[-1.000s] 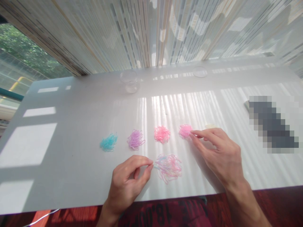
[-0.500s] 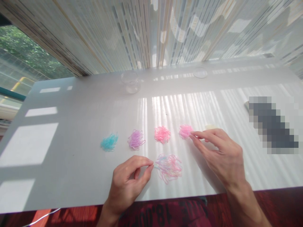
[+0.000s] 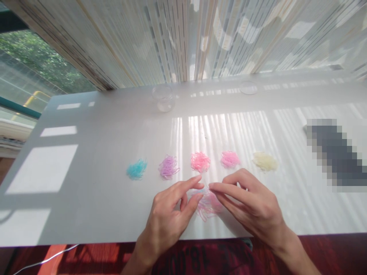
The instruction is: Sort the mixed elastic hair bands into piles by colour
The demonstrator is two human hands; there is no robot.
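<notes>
My left hand hovers at the left side of a mixed pile of small pastel rubber bands, its thumb and forefinger apart. My right hand is over the right side of that pile with fingertips pinched together; whatever they hold is too small to make out. Behind the hands lie separate piles of bands in a row: blue bands, purple bands, coral-pink bands, light pink bands and pale yellow bands. Both hands partly cover the mixed pile.
A clear round container stands toward the back of the white table. Farther right lies a clear round lid. A blurred-out dark object rests at the right. A striped curtain hangs along the back edge.
My right hand has come from the light pink pile down and left to the mixed pile, uncovering the yellow bands. My left hand's fingers have parted and moved slightly right.
</notes>
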